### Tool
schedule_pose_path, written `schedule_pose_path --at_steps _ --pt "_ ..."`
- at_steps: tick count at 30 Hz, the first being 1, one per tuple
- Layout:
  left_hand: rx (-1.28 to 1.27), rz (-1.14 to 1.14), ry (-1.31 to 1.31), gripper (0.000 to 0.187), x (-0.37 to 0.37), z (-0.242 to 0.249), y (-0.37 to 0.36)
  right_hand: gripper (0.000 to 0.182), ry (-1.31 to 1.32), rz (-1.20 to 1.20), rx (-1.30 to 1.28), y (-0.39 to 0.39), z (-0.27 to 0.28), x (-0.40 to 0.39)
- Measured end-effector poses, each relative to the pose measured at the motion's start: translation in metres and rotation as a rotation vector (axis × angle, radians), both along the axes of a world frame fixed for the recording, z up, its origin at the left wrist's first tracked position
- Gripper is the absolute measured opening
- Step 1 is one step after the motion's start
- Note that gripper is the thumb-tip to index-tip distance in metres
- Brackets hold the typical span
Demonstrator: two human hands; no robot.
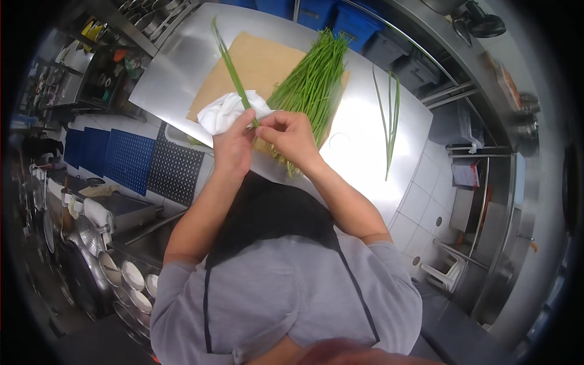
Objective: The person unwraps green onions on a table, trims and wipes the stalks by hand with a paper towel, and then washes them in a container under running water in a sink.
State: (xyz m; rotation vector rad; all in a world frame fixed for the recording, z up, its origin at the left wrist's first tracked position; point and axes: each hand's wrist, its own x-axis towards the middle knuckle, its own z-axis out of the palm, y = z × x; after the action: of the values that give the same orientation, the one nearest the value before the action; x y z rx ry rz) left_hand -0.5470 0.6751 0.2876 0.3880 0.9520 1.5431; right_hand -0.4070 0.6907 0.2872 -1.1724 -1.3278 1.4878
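A long green onion [230, 66] slants up and away from my hands, its leafy tip over the far left of the table. My left hand [236, 145] is closed around its lower part. My right hand [291, 135] pinches at the root end, fingertips close to those of the left. Behind my left hand is a crumpled white cloth [219, 114]; whether the fingers grip it too is hidden. A thick pile of green onions [313, 79] lies just beyond my right hand, root ends toward me, on a brown sheet [246, 52].
Under everything is a steel table [182, 67]. A few separate green stalks [391, 115] lie on its right side. Blue bins [356, 25] stand beyond the far edge. At left are floor mats [128, 159], with bowls [132, 275] on the lower left.
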Motion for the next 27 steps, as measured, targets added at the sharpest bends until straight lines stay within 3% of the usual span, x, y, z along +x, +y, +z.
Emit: schedule_pose_path --at_steps 5,15,21,27 --pt "-0.045 0.069 -0.026 0.04 0.002 -0.004 0.002 0.011 0.208 -0.093 -0.201 -0.004 0.008 0.002" --pt "-0.022 0.116 0.025 0.036 0.009 -0.003 -0.005 0.013 0.114 0.005 -0.104 -0.005 -0.003 0.003" --pt "-0.029 0.142 0.014 0.036 0.011 -0.002 -0.005 0.01 0.251 -0.2 -0.182 -0.005 0.001 -0.007" --pt "-0.004 0.107 0.0 0.04 0.01 -0.002 0.001 0.012 0.191 -0.173 -0.131 -0.005 -0.001 -0.004"
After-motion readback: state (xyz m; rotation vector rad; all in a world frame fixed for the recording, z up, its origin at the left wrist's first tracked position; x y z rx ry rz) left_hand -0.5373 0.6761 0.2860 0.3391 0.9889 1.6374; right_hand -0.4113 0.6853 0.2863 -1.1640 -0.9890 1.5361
